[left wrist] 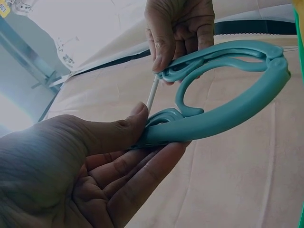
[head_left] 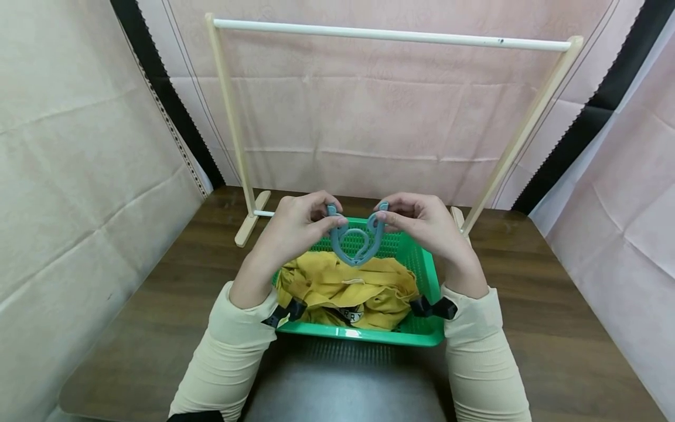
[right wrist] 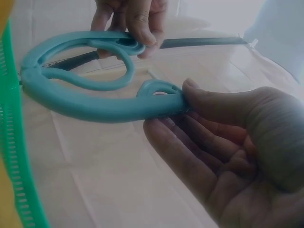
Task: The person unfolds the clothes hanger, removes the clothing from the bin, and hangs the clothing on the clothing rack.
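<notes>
A blue-green folding clothes hanger (head_left: pixel 354 261) is held up over the basket, its two arms folded upward into a U with a curved hook between them. My left hand (head_left: pixel 295 227) pinches the tip of one arm between thumb and fingers. The tip of the other arm is pinched by my right hand (head_left: pixel 426 224). Both wrist views show the hanger (left wrist: pixel 232 114) (right wrist: pixel 95 105) close up, with its central hinge at the end away from the hands. Below lies a crumpled yellow garment (head_left: pixel 321 274) with a black-and-white label, inside a green plastic basket (head_left: pixel 364 334).
Behind the basket stands a rack with a white top bar (head_left: pixel 369 34), pale side posts (head_left: pixel 232 111) and feet on the brown wooden table (head_left: pixel 158 310). Pale cloth sheets (head_left: pixel 401 117) hang at the back and both sides. A dark surface (head_left: pixel 348 381) is at the front.
</notes>
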Demonstrator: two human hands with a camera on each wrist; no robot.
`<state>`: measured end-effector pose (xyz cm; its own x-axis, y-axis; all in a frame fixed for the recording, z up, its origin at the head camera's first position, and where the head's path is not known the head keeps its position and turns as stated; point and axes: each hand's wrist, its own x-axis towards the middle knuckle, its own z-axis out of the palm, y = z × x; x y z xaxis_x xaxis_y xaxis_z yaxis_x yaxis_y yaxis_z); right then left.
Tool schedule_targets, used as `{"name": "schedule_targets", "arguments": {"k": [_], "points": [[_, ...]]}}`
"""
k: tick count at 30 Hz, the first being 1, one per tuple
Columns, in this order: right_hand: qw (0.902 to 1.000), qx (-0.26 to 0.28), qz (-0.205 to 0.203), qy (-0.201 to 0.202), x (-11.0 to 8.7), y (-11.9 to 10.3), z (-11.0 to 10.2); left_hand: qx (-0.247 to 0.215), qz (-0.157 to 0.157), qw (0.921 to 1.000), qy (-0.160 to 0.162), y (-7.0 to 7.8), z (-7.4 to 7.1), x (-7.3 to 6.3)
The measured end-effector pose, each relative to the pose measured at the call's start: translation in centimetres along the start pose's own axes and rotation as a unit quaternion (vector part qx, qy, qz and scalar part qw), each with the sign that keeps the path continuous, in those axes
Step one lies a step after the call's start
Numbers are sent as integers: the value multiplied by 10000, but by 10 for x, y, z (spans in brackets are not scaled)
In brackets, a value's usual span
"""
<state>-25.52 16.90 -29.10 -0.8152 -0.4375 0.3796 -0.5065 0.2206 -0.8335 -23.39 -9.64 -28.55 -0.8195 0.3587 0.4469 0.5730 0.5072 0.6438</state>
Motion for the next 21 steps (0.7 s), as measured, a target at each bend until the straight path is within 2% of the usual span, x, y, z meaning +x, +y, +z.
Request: {"name": "schedule_targets", "arguments": {"k": [6,14,21], "points": [[9998,-39,-32,175,-1,0,-1,255,-142,9996,-15,-2,-5,-2],[9994,49,-108,327,-1,0,-4,379,-296,9988,45,-4,-12,-3],[9981,331,-106,504,-4,-2,-9,147,-509,9985,127,-4,-16,-3]]}}
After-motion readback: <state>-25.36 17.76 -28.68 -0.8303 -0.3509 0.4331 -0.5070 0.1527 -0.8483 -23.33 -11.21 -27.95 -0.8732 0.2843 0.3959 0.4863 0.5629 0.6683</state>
